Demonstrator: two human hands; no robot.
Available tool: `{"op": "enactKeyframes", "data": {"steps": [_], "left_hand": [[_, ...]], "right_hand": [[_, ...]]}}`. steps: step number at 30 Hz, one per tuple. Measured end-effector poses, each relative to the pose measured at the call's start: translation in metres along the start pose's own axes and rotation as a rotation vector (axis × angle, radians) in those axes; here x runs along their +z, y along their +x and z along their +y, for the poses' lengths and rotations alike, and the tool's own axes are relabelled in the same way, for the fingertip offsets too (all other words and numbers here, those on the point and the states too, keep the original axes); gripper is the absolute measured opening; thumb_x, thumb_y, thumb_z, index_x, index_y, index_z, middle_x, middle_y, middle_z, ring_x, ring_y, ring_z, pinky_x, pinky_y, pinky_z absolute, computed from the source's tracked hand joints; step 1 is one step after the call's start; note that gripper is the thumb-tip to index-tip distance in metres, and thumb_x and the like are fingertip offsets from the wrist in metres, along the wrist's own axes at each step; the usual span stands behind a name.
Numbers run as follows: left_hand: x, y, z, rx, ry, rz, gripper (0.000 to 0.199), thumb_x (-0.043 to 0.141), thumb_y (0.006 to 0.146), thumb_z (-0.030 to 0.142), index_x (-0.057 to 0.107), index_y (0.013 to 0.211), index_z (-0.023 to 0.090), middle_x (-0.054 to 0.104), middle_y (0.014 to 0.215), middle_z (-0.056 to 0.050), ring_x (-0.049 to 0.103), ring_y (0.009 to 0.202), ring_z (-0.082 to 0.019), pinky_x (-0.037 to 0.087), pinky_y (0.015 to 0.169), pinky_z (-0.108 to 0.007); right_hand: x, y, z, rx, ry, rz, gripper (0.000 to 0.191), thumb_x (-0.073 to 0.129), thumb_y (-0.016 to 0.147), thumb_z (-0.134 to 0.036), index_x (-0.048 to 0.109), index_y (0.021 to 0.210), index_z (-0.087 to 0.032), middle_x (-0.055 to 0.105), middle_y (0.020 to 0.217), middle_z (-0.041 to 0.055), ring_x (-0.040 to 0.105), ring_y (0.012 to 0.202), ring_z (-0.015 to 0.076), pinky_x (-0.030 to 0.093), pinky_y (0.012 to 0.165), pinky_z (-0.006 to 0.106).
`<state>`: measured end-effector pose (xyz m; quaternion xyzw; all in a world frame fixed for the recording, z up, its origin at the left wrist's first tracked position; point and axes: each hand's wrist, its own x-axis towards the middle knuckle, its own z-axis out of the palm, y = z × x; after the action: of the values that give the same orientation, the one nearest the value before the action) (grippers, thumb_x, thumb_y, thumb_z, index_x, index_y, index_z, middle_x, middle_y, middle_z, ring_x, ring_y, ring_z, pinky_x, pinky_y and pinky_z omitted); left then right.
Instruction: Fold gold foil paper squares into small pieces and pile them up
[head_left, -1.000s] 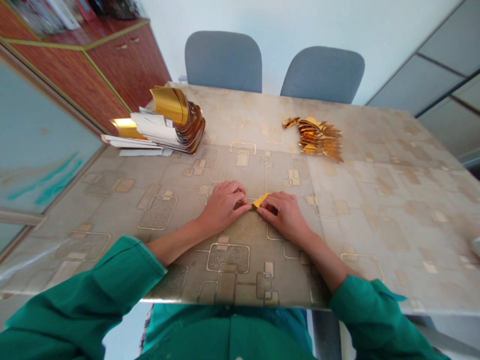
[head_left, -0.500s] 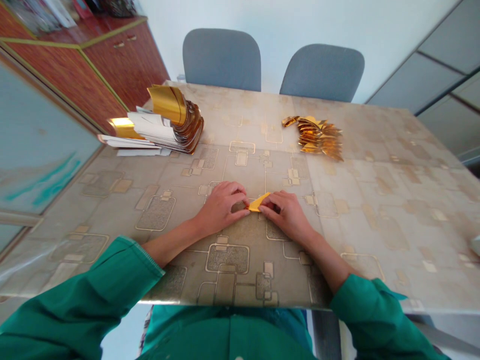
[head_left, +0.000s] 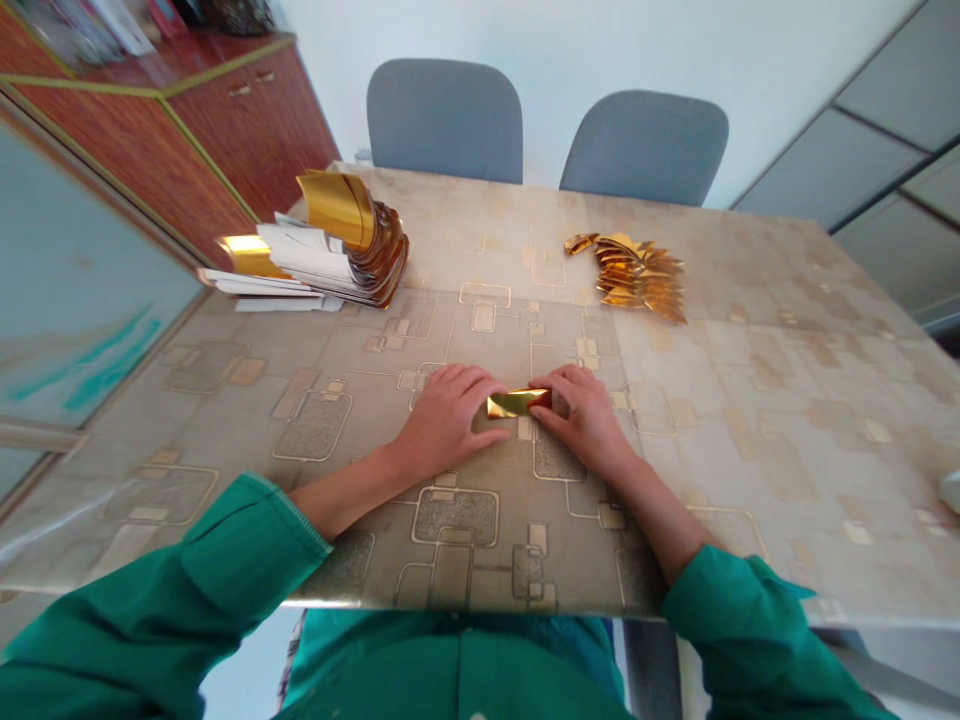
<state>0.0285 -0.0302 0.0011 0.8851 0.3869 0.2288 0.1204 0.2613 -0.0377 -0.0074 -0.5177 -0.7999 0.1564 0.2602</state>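
A small folded strip of shiny gold paper (head_left: 517,403) lies between my two hands over the middle of the table. My right hand (head_left: 589,415) pinches its right end between thumb and fingers. At the strip's left end is my left hand (head_left: 454,415), its thumb spread away below and its fingertips at the upper left corner. Whether those fingertips touch the paper is hard to tell.
A patterned cloth covers the table (head_left: 480,340). Gold and white paper sheets (head_left: 322,250) are stacked at the back left. Folded gold pieces (head_left: 641,275) lie at the back right. Two grey chairs (head_left: 444,120) stand behind the table.
The gold paper has turned from a slanted, pointed yellow shape to a level, shiny strip. My left thumb has moved off the paper and my left hand has opened.
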Motion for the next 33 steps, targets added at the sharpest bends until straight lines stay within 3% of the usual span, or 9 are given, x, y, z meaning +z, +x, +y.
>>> {"op": "enactKeyframes", "data": {"steps": [3,6,11,15,18,20,23,28,33], "left_hand": [[0.003,0.000,0.000,-0.018,-0.007,-0.003,0.026,0.067,0.089,0.025,0.058,0.112,0.019,0.065,0.104,-0.007,0.057,0.099,-0.025,0.044,0.089,-0.039],[0.007,0.000,-0.003,0.041,-0.001,0.032,0.008,0.059,0.093,0.018,0.060,0.101,0.019,0.065,0.094,-0.004,0.057,0.092,-0.022,0.045,0.084,-0.036],[0.010,-0.003,-0.003,0.109,0.051,0.017,0.008,0.057,0.094,0.016,0.063,0.088,0.018,0.065,0.091,-0.004,0.056,0.088,-0.021,0.045,0.083,-0.034],[0.007,-0.005,0.001,0.122,0.004,-0.058,0.009,0.064,0.092,0.027,0.064,0.091,0.017,0.065,0.098,-0.006,0.057,0.094,-0.022,0.045,0.087,-0.035],[0.003,-0.006,0.004,0.113,-0.058,-0.081,0.020,0.064,0.092,0.038,0.064,0.087,0.019,0.065,0.099,-0.005,0.058,0.094,-0.021,0.045,0.086,-0.035],[0.003,-0.007,0.005,0.049,-0.056,-0.058,0.018,0.064,0.093,0.035,0.061,0.086,0.018,0.063,0.097,-0.005,0.057,0.093,-0.021,0.045,0.084,-0.034],[0.004,-0.009,0.006,-0.067,-0.030,-0.004,0.016,0.068,0.089,0.029,0.058,0.093,0.018,0.061,0.097,-0.006,0.056,0.092,-0.022,0.047,0.082,-0.036],[0.008,-0.012,0.004,-0.142,-0.139,0.107,0.037,0.067,0.087,0.022,0.050,0.120,0.018,0.062,0.108,-0.006,0.058,0.098,-0.022,0.047,0.088,-0.037],[0.008,-0.013,0.003,-0.151,-0.147,0.024,0.060,0.068,0.084,0.017,0.041,0.137,0.020,0.065,0.097,-0.003,0.061,0.089,-0.021,0.046,0.085,-0.037]], "right_hand": [[-0.002,0.002,-0.002,-0.030,0.051,0.015,0.008,0.066,0.086,-0.019,0.066,0.094,-0.022,0.065,0.089,0.0044,0.057,0.088,0.0215,0.040,0.077,0.034],[-0.004,0.002,-0.006,-0.073,0.098,0.001,0.012,0.065,0.089,-0.024,0.064,0.100,-0.021,0.067,0.085,0.0027,0.057,0.081,0.0194,0.040,0.075,0.032],[-0.004,0.001,-0.007,-0.064,0.117,-0.058,0.014,0.056,0.097,-0.030,0.066,0.101,-0.021,0.070,0.089,0.0032,0.058,0.080,0.0183,0.039,0.078,0.033],[-0.001,0.000,-0.004,-0.015,0.061,-0.072,0.002,0.066,0.088,-0.022,0.067,0.090,-0.022,0.069,0.080,0.0013,0.056,0.075,0.0178,0.038,0.073,0.031],[0.000,0.000,-0.006,0.007,0.068,-0.054,0.008,0.063,0.085,-0.015,0.063,0.080,-0.021,0.065,0.071,-0.0011,0.054,0.068,0.0155,0.035,0.067,0.029],[-0.002,-0.001,-0.008,0.018,0.072,-0.052,0.009,0.061,0.085,-0.014,0.060,0.079,-0.020,0.063,0.070,-0.0016,0.054,0.066,0.0148,0.034,0.067,0.028],[-0.003,-0.001,-0.010,0.005,0.060,-0.070,0.009,0.059,0.084,-0.013,0.056,0.079,-0.021,0.061,0.069,-0.0020,0.053,0.067,0.0147,0.033,0.067,0.028],[-0.005,-0.001,-0.012,-0.059,0.099,-0.063,0.009,0.057,0.085,-0.014,0.055,0.079,-0.021,0.059,0.069,-0.0024,0.052,0.067,0.0143,0.033,0.070,0.028],[-0.003,-0.002,-0.016,-0.113,0.134,-0.102,0.010,0.062,0.084,-0.015,0.054,0.082,-0.021,0.058,0.074,-0.0026,0.051,0.072,0.0148,0.031,0.073,0.028]]}}
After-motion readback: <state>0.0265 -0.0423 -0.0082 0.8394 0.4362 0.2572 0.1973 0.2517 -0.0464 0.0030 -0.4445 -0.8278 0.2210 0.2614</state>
